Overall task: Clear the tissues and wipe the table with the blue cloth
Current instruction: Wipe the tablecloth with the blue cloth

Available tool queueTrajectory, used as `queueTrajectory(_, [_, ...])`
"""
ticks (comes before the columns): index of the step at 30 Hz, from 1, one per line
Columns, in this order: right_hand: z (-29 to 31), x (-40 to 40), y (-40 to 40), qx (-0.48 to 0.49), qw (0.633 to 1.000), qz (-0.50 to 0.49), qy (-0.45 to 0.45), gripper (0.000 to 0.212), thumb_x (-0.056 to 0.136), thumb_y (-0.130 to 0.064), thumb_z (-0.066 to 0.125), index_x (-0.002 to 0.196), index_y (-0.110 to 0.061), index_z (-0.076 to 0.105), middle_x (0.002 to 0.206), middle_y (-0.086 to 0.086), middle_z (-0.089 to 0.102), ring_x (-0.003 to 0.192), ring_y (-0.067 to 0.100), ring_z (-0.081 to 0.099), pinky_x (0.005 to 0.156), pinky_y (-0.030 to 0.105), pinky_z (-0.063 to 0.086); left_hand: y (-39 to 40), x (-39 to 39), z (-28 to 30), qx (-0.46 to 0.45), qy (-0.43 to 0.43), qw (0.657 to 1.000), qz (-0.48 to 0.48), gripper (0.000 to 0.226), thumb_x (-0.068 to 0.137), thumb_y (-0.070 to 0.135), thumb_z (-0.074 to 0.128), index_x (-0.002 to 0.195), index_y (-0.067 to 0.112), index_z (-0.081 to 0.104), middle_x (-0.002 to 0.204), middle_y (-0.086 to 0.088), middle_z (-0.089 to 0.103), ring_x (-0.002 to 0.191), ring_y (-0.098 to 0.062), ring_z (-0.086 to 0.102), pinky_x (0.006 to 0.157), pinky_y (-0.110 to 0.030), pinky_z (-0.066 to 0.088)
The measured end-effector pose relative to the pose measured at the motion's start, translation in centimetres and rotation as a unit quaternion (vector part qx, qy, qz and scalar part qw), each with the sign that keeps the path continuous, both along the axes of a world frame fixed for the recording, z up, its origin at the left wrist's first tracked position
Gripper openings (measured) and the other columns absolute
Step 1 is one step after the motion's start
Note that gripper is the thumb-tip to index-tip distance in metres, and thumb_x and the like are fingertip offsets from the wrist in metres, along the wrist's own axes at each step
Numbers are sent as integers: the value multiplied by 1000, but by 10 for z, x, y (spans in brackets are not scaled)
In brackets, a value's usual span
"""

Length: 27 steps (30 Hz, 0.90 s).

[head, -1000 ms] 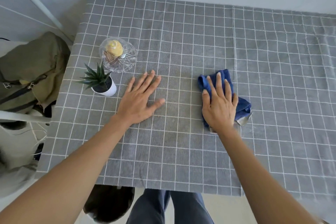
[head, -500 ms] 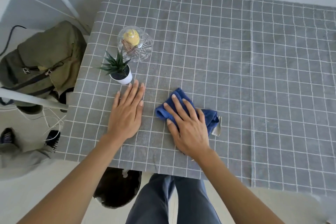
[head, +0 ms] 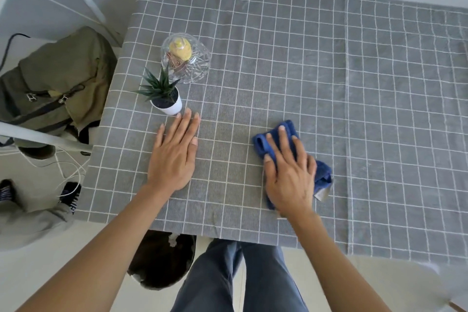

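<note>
Right hand [head: 291,175] is pressing flat w/ straight fingers [head: 282,134] on crumpled blue cloth [head: 321,172], soft terry, lying near-center on bench [head: 329,83] w/ grey grid tablecloth. Left hand [head: 174,154] is resting flat, fingers released, just near of small spiky plant in white pot [head: 166,99]. Faceted glass dome [head: 186,58] is sitting far of it. Olive backpack [head: 55,78] on left.
</note>
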State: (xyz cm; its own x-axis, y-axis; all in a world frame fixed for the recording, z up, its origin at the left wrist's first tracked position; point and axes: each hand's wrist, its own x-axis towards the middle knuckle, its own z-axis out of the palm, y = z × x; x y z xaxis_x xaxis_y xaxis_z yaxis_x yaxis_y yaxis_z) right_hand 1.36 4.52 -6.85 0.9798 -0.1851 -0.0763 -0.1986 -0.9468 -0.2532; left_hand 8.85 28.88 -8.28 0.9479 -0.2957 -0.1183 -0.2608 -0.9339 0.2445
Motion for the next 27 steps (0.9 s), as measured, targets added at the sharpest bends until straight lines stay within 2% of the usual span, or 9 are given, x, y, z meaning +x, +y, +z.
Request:
queueTrajectory(3, [0, -3, -25, -4, 998, -65, 15, 54, 96, -47, 19, 147, -37, 32, 158, -12, 15, 142, 21, 21, 108, 44, 19, 0, 0, -1, -2, 0, 1000, -1, 52, 102, 35, 7, 153, 29, 1, 160, 10, -4, 148, -8, -6, 120, -41, -3])
queueTrajectory(5, [3, -4, -24, -5, 998, -67, 15, 54, 95, -48, 17, 147, -38, 30, 159, -12, 14, 142, 20, 20, 109, 44, 18, 0, 0, -2, 9, -3, 1000, 3, 52, 102, 36, 6, 153, 29, 0, 160, 10, -5, 147, -8, -7, 120, -41, -3])
queueTrajectory(10, [6, -14, -1, 2, 994, 111, 5, 49, 97, -47, 25, 144, -39, 36, 158, -9, 19, 139, 20, 24, 103, 41, 21, -1, 0, -2, 14, -9, 1000, 6, 53, 101, 37, 4, 153, 29, 1, 160, 11, -5, 147, -7, -8, 120, -40, -3])
queueTrajectory(13, [3, -15, 1, 10, 990, 143, 1, 49, 98, -46, 26, 145, -37, 36, 158, -11, 17, 139, 20, 27, 103, 39, 23, 0, 0, -1, 10, -11, 1000, 6, 54, 100, 38, 4, 153, 29, 2, 160, 11, -4, 147, -6, -7, 120, -38, -4])
queueTrajectory(15, [0, -14, -10, -2, 992, 128, -5, 49, 98, -44, 26, 146, -36, 35, 158, -10, 18, 139, 21, 28, 102, 38, 24, -1, 0, 0, 8, -9, 1000, 7, 53, 100, 37, 5, 153, 29, 2, 160, 12, -4, 147, -6, -7, 119, -37, -6])
queueTrajectory(21, [1, -16, -55, -21, 999, -28, 5, 51, 97, -46, 21, 145, -35, 36, 158, -8, 22, 140, 23, 29, 103, 45, 28, -2, -1, 3, -3, -5, 1000, 6, 54, 100, 37, 6, 153, 28, 5, 160, 11, -3, 146, -4, -8, 119, -37, -7])
queueTrajectory(27, [3, -18, -63, -22, 998, -56, 25, 56, 96, -49, 12, 148, -36, 28, 159, -9, 13, 143, 22, 20, 108, 45, 20, -16, -1, 3, -15, 8, 1000, 26, 56, 100, 38, 10, 154, 22, 7, 160, 8, -2, 146, -6, -7, 120, -42, -5])
